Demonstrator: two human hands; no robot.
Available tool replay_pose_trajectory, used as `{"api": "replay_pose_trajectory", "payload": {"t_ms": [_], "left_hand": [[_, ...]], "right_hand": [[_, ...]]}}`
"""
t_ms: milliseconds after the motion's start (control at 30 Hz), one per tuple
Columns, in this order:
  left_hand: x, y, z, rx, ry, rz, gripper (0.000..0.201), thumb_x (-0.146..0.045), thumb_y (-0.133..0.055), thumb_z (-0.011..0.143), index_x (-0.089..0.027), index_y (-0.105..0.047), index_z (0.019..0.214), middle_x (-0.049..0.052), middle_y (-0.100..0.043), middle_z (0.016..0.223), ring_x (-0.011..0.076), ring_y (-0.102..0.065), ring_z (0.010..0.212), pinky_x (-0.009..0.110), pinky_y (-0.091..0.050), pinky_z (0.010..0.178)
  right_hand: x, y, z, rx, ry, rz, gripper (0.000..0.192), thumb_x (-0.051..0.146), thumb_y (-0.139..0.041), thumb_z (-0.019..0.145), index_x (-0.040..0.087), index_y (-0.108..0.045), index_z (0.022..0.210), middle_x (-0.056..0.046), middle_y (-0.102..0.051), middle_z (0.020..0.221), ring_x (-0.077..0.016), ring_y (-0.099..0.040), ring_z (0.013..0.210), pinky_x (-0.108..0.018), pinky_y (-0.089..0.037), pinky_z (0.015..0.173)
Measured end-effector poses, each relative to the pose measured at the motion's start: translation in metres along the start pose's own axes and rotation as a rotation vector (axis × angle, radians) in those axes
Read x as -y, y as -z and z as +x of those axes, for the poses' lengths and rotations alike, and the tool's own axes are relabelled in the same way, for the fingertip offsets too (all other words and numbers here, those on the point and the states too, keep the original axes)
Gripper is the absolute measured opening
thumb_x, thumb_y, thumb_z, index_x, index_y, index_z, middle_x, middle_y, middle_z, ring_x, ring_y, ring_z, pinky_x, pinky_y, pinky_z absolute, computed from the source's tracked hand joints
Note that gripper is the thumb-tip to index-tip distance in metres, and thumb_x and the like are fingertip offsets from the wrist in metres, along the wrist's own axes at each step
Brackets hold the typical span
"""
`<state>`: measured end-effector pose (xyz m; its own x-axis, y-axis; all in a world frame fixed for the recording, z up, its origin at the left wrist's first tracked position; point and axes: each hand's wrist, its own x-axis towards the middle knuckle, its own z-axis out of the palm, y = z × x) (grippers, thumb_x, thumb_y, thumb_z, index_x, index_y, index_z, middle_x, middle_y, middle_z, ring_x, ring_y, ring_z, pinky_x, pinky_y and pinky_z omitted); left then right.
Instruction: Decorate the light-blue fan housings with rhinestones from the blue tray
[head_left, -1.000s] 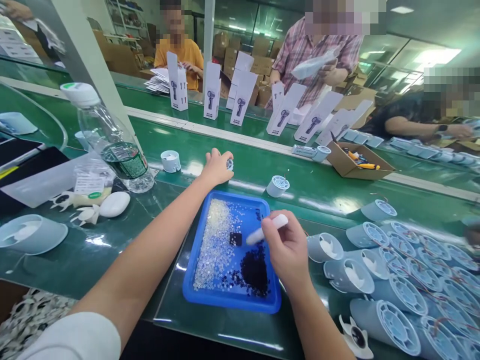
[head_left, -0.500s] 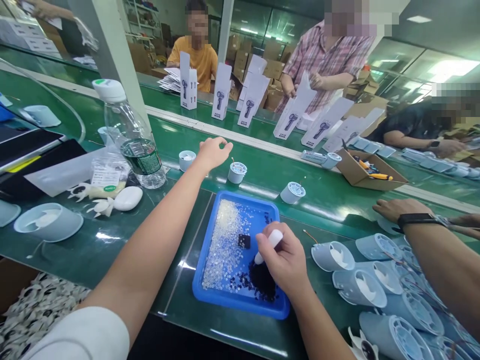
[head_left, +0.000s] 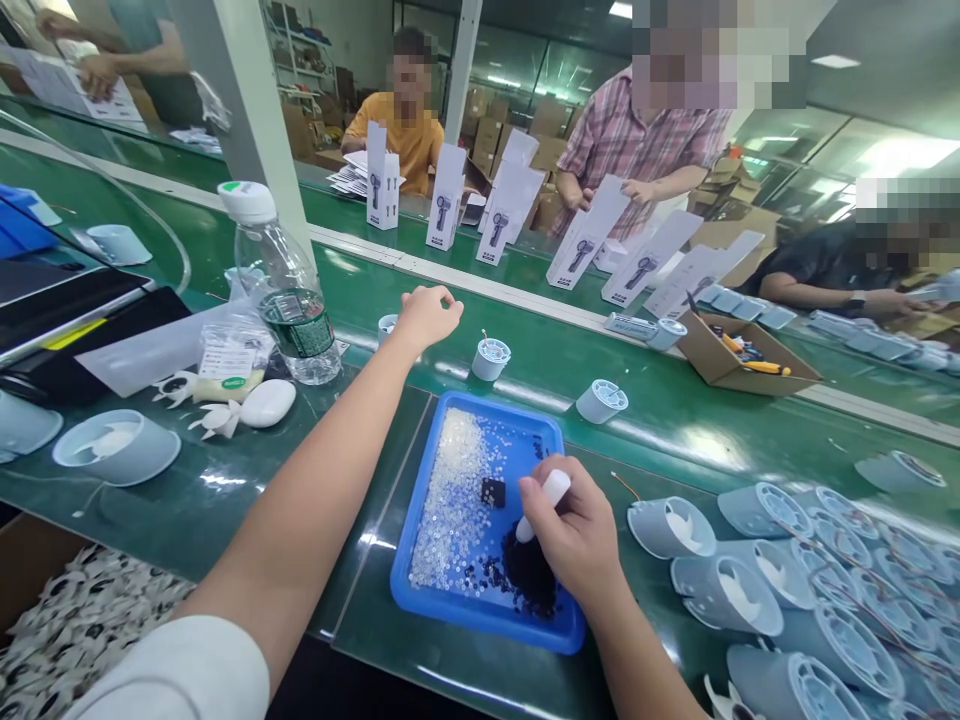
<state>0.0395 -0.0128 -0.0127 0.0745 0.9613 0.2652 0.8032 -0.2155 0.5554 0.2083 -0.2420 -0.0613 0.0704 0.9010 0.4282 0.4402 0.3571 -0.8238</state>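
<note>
My right hand (head_left: 574, 535) grips a short white stick tool (head_left: 545, 500), tip down in a pile of small dark pieces (head_left: 529, 575) inside a blue tray (head_left: 420, 598). Clear small discs (head_left: 454, 510) cover the tray's left half. My left hand (head_left: 426, 315) reaches out over the green belt (head_left: 675, 395), fingers loosely curled and holding nothing. It hovers left of a small pale-blue round part (head_left: 490, 358). A second such part (head_left: 601, 400) lies further right.
Several pale-blue fan housings (head_left: 739, 590) crowd the right. A water bottle (head_left: 283, 290), white fan blades (head_left: 217, 418) and a housing (head_left: 116, 448) sit left. White product boxes (head_left: 446, 208) and a cardboard box (head_left: 739, 360) line the far side, where other people work.
My left hand let go of the small round part on the belt and drew back a little. My right hand lowered the stick into the dark pieces. A co-worker's arm left the right side.
</note>
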Motion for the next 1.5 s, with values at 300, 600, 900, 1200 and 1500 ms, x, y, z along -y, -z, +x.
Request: {"api": "replay_pose_trajectory", "payload": {"t_ms": [300, 600, 900, 1200, 1500], "left_hand": [[-0.001, -0.001, 0.000, 0.017, -0.012, -0.001, 0.021, -0.035, -0.050, 0.082, -0.020, -0.064, 0.076, 0.009, -0.068, 0.091, 0.0254, -0.058, 0.102, 0.037, -0.035, 0.098], [0.000, -0.003, -0.001, 0.036, -0.026, 0.002, 0.020, -0.034, -0.049, 0.082, -0.020, -0.061, 0.074, 0.011, -0.070, 0.092, 0.0270, -0.058, 0.105, 0.039, -0.035, 0.098], [0.001, -0.004, 0.000, 0.039, -0.011, 0.016, 0.020, -0.035, -0.050, 0.082, -0.021, -0.062, 0.074, 0.008, -0.069, 0.092, 0.0254, -0.056, 0.106, 0.037, -0.035, 0.099], [0.008, -0.005, -0.005, 0.018, 0.110, 0.120, 0.026, -0.034, -0.055, 0.078, -0.018, -0.065, 0.096, 0.018, -0.054, 0.121, 0.0348, -0.039, 0.124, 0.045, -0.033, 0.101], [0.022, -0.018, -0.005, 0.300, 0.131, 0.218, 0.041, -0.041, -0.068, 0.064, -0.022, -0.066, 0.101, 0.013, -0.062, 0.120, 0.0322, -0.049, 0.120, 0.040, -0.040, 0.097]], "right_hand": [[0.001, 0.000, 0.000, 0.013, -0.005, -0.035, 0.023, 0.028, -0.057, 0.084, 0.022, -0.046, 0.065, 0.005, -0.047, 0.058, -0.0110, -0.044, 0.052, -0.024, -0.037, 0.051], [-0.002, -0.001, -0.001, -0.094, 0.012, -0.041, 0.021, 0.028, -0.058, 0.087, 0.022, -0.049, 0.069, 0.005, -0.049, 0.060, -0.0113, -0.046, 0.055, -0.024, -0.039, 0.055], [-0.001, -0.002, 0.001, -0.199, -0.037, -0.066, 0.022, 0.034, -0.060, 0.087, 0.022, -0.050, 0.071, 0.004, -0.052, 0.060, -0.0129, -0.048, 0.057, -0.026, -0.039, 0.057], [-0.001, 0.000, 0.003, -0.216, -0.088, -0.053, 0.021, 0.036, -0.062, 0.087, 0.021, -0.053, 0.074, 0.004, -0.053, 0.062, -0.0121, -0.049, 0.056, -0.025, -0.040, 0.056], [-0.004, 0.003, 0.001, -0.311, -0.099, -0.079, 0.021, 0.036, -0.065, 0.084, 0.021, -0.053, 0.076, 0.003, -0.054, 0.064, -0.0124, -0.050, 0.056, -0.025, -0.041, 0.055]]}}
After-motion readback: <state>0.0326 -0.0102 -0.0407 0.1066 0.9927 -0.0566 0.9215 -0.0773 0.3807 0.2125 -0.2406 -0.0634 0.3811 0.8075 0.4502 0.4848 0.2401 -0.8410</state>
